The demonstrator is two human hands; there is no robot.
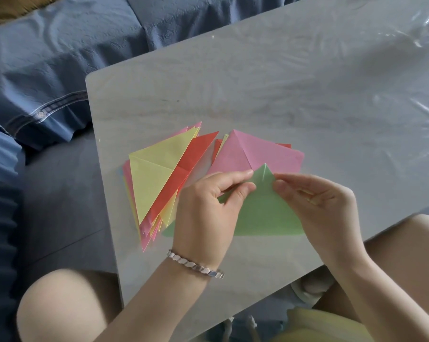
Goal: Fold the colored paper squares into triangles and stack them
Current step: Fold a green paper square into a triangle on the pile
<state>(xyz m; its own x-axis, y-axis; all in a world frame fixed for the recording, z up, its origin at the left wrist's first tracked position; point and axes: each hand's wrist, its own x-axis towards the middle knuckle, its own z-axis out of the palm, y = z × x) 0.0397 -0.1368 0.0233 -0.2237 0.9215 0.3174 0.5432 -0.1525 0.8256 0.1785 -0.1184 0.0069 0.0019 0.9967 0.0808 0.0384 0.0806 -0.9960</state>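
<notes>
A green paper (265, 211), folded over into a triangle shape, lies on the grey table (282, 95) in front of me. My left hand (208, 208) pinches its top corner from the left, and my right hand (317, 201) pinches the same corner from the right. To the left sits a stack of folded triangles (154, 181), yellow on top with red and pink beneath. Behind the green paper lies a pile of unfolded squares (255, 151) with a creased pink sheet on top.
The table is covered by clear plastic film (406, 70). A blue sofa cushion (48, 58) lies beyond the table's left edge. My knees (60, 304) flank the near table edge. A silver bracelet (196, 265) circles my left wrist.
</notes>
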